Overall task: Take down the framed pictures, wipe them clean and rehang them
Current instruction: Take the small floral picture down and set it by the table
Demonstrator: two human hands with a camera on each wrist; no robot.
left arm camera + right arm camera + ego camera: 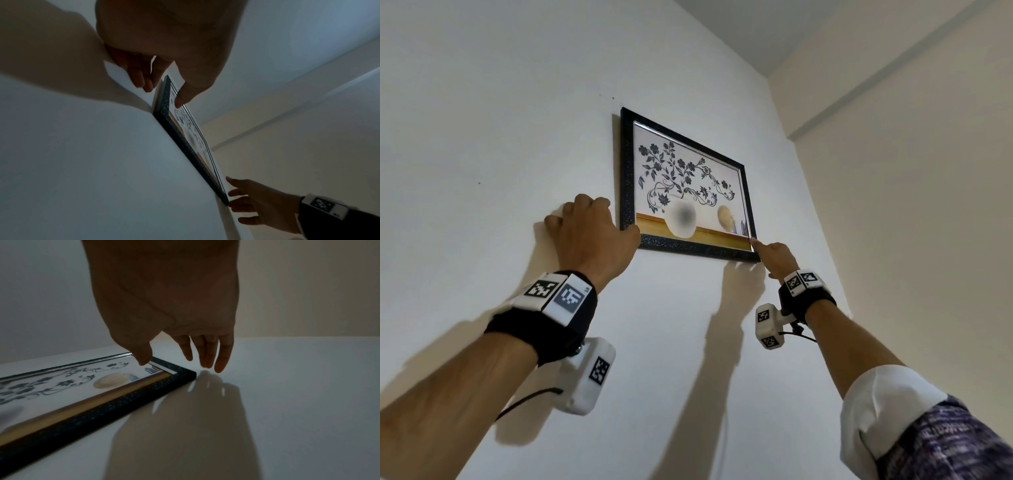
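Framed picture (685, 186) is on the wall (500, 120), flat against it, tilted in head view. Both arms up, one hand per lower corner so it stays level.

Left hand (590, 229) at lower-left corner: thumb on the front of the frame, fingers (141, 78) curled beside the left edge near the wall, so it's bracketing the corner. Contact behind the frame not visible.

Right hand (777, 255) at lower-right corner: thumb tip on the frame's inner edge, fingers (221, 358) straight, loosely spread, just off the corner by the wall. Not gripping.

Lifting off or settling it on the hook — can't tell.
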